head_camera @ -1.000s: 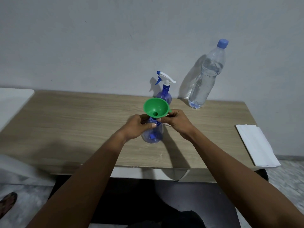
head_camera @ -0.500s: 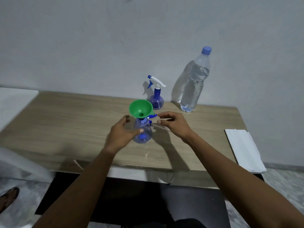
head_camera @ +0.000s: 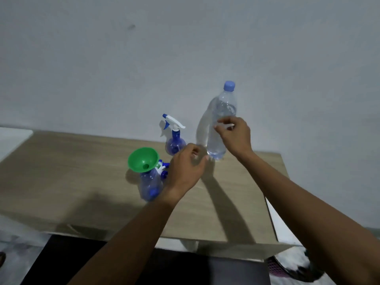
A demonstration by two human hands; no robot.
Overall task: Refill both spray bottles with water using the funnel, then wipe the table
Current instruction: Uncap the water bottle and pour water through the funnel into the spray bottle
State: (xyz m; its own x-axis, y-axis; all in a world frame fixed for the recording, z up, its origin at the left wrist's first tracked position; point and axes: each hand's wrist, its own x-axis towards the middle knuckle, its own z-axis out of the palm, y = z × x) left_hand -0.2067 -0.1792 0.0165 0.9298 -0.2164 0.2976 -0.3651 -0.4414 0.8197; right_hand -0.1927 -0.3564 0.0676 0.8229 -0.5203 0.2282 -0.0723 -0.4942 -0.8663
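Note:
A green funnel (head_camera: 143, 159) sits in the neck of a clear blue spray bottle (head_camera: 149, 186) standing mid-table. Its removed spray head (head_camera: 162, 168) lies just behind it. A second spray bottle (head_camera: 174, 138) with its white and blue trigger head on stands near the wall. A tall capped water bottle (head_camera: 221, 112) stands to its right. My right hand (head_camera: 234, 133) is at the water bottle's middle, fingers apart, in front of it. My left hand (head_camera: 186, 171) hovers near the water bottle's base, fingers loosely curled, holding nothing.
The wooden table (head_camera: 61, 173) ends at a front edge close to me. A white cloth (head_camera: 277, 227) lies at the right edge, mostly hidden by my right arm. A white surface (head_camera: 12, 138) adjoins the table's left side. The wall stands right behind the bottles.
Both hands have left the funnel and spray bottle and moved right toward the water bottle. The view has swung left and up.

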